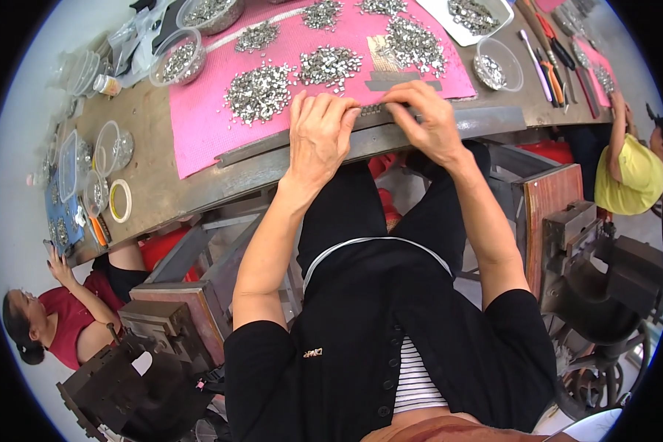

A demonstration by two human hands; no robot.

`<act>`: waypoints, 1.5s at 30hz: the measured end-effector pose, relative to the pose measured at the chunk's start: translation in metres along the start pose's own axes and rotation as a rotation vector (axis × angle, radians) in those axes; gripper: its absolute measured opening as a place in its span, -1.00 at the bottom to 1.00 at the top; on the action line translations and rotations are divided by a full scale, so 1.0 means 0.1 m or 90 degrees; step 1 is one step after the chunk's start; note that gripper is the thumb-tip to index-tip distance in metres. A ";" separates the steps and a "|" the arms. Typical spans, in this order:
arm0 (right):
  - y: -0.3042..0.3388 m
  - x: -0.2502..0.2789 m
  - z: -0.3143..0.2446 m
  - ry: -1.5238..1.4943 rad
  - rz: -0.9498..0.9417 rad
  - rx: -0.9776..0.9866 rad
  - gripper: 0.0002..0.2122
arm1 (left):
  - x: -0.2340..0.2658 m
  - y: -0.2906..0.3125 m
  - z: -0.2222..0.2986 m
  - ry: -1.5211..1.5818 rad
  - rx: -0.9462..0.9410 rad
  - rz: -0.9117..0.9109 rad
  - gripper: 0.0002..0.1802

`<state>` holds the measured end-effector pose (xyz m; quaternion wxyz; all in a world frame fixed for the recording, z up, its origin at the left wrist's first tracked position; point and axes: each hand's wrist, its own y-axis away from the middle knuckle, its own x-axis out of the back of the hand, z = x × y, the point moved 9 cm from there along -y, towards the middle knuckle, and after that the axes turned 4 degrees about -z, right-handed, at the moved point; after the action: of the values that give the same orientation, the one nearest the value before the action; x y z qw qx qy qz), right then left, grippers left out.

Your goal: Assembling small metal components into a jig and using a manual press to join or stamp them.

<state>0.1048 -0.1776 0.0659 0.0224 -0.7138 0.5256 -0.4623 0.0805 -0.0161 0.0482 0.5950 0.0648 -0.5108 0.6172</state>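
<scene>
A person's bare left hand (320, 136) and right hand (429, 121) bent over a short row of small silvery metal pieces (373, 109) beside a long dark-grey metal bar (256, 149), fingers curled; whether they clamped any piece could not be told. Loose silvery heaps (258, 92) covered the pink textured mat (199, 132) beyond.

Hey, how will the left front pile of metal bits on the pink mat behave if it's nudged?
The pile would probably spread rather than slide whole, since it looks loose. Some may scatter, as its edge is ragged. It likely won't tip, lying low and broad.
</scene>
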 end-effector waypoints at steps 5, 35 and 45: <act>0.06 0.99 0.45 0.081 0.152 -0.115 -0.88 | -0.02 -0.03 0.07 -0.066 0.023 0.002 -0.77; -0.07 1.59 1.45 0.274 -0.019 -0.226 -0.84 | -0.07 -0.06 0.01 0.012 0.072 -0.071 -0.88; 0.03 0.34 0.61 0.129 -0.044 -0.030 -0.86 | -0.11 -0.02 0.05 -0.051 0.069 -0.005 -0.75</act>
<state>0.1456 -0.2330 0.0514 -0.0634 -0.6813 0.5113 -0.5200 0.0828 -0.0269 0.0441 0.5724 0.1237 -0.4994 0.6385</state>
